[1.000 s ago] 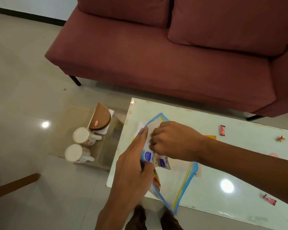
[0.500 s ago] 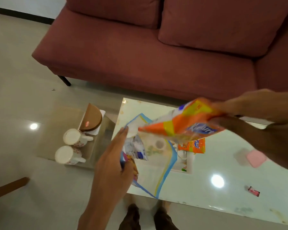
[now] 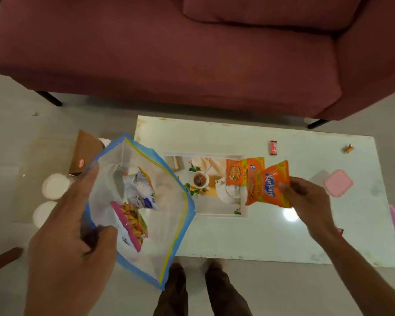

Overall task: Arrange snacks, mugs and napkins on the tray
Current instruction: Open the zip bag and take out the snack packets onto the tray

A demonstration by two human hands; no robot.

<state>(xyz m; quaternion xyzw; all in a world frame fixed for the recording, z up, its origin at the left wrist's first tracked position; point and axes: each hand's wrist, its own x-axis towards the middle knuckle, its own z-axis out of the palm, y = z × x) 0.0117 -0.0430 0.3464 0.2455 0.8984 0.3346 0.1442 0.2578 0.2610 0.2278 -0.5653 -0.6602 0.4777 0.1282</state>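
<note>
My left hand point(image 3: 71, 226) grips the left edge of a clear zip bag point(image 3: 169, 215) with a blue and yellow rim, held up over the table's left end. Inside it are a silver-white snack packet point(image 3: 141, 190) and a pink-edged snack packet point(image 3: 132, 222). My right hand point(image 3: 306, 197) pinches an orange Kurkure packet point(image 3: 267, 185) at the right edge of the printed tray point(image 3: 214, 215). Another orange packet point(image 3: 240, 172) lies on the tray. Two white mugs point(image 3: 53, 185) stand on the low glass side table at left, partly hidden by my left hand.
A brown napkin holder point(image 3: 84, 153) stands behind the mugs. On the white table point(image 3: 260, 236) lie a red candy point(image 3: 273, 147), an orange candy point(image 3: 348, 148), a pink lid point(image 3: 338, 183) and pink items at the right edge. A red sofa point(image 3: 192, 53) stands beyond.
My right hand has brought the orange packet down from above the bag to the tray's right edge. My left hand has lifted the bag higher and nearer to me.
</note>
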